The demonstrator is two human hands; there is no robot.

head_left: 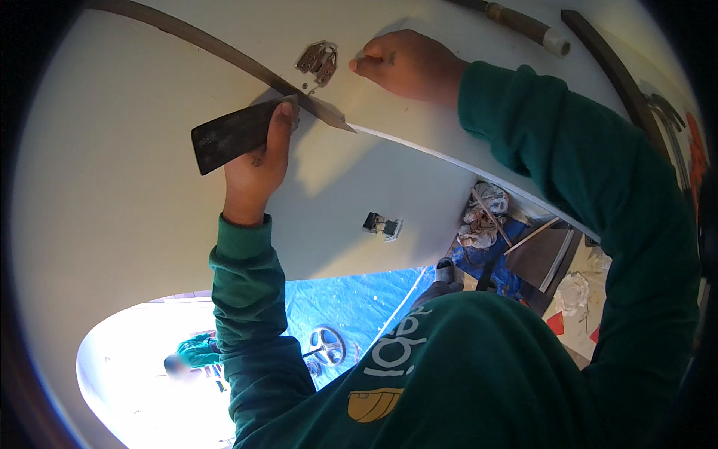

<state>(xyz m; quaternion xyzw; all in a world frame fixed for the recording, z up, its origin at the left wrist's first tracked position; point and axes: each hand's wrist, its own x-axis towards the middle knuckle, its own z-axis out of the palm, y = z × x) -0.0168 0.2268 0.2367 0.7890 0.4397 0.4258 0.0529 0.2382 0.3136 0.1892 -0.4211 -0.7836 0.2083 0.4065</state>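
Observation:
My left hand (254, 165) grips a dark flat rectangular object (232, 135), held against a long brown curved strip (194, 42) on the edge of a white panel (134, 187). My right hand (404, 67) is closed over the upper surface, its fingertips curled together; whatever they may hold is hidden. Just left of those fingertips lies a metal bracket (317, 63) with small loose pieces below it. Lower on the white panel is a second small fitting (383, 225), black and silver.
A tube (527, 26) and a dark curved bar (613, 67) lie upper right. Below are blue sheeting (307, 299), crumpled cloth (482, 217), boards (546, 254) and a handwheel (329, 344). Another person in a green sleeve (198, 349) shows through the bright lower-left opening.

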